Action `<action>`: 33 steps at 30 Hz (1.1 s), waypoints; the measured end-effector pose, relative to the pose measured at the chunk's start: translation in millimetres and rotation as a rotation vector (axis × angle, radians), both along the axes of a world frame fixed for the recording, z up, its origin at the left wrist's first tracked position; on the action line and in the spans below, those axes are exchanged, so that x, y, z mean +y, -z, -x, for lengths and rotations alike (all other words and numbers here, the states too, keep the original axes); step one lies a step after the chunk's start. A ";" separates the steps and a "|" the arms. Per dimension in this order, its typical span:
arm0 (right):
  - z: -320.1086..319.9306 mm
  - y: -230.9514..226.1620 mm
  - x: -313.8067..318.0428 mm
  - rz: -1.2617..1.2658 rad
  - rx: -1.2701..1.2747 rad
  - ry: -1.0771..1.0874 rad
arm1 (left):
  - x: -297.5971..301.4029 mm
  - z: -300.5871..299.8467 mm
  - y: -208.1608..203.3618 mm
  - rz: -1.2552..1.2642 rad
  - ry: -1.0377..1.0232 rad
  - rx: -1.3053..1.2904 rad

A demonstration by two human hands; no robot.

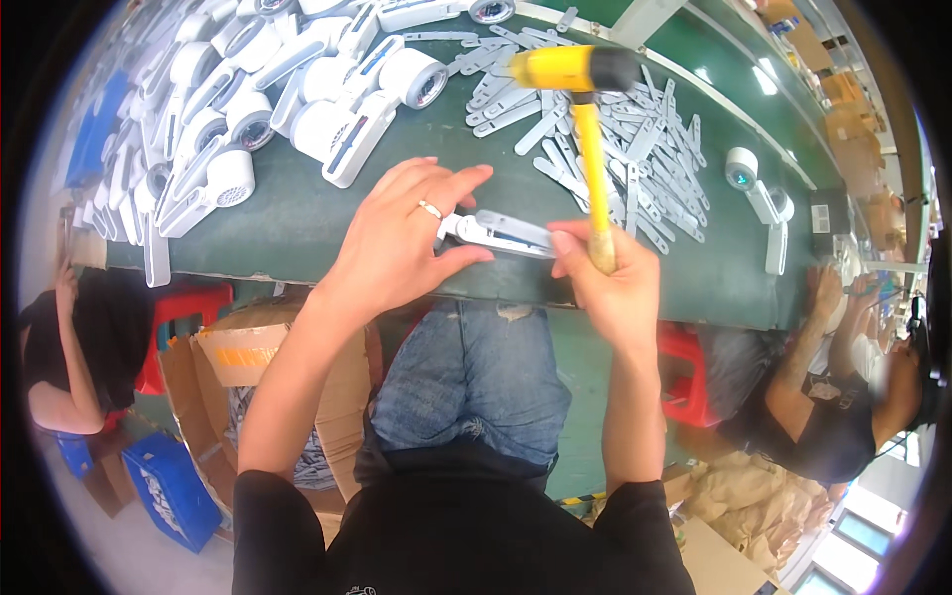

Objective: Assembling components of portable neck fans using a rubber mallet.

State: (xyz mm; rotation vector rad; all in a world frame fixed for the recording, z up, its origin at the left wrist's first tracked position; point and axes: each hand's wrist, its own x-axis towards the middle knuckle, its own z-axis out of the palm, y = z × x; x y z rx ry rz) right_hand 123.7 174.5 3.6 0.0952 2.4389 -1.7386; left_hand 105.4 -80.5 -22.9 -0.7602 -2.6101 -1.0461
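My left hand (pixel 397 233), wearing a ring, curves over one end of a white handheld device (pixel 506 245) at the table's near edge. The part of the device under that hand is hidden. A grey strip-shaped cover (pixel 511 226) lies along the device's handle, slightly tilted over a dark slot. My right hand (pixel 617 278) grips a yellow-handled mallet (pixel 593 164), its yellow-and-black head raised above the table. The thumb and fingertips of that same hand touch the right end of the cover and device.
White devices with round heads (pixel 233 178) crowd the table's left. Loose grey covers (pixel 635 149) lie heaped behind the mallet. More white devices (pixel 769 213) sit at right on the green table (pixel 714 278). A cardboard box (pixel 188 387) stands below left; co-workers sit on both sides.
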 end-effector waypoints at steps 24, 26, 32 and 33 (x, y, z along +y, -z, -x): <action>6.1 43.3 47.1 0.654 0.023 0.217 | 71.5 10.5 -0.8 0.086 0.132 0.056; 5.5 44.0 46.6 0.656 0.026 0.229 | 67.3 13.6 -2.6 0.171 0.218 -0.039; -15.9 9.6 33.2 0.447 -0.022 0.217 | 19.8 -7.6 -36.5 0.100 -0.018 0.141; -18.5 2.5 26.9 0.357 -0.030 0.163 | 4.1 -9.1 -39.6 0.122 -0.050 0.164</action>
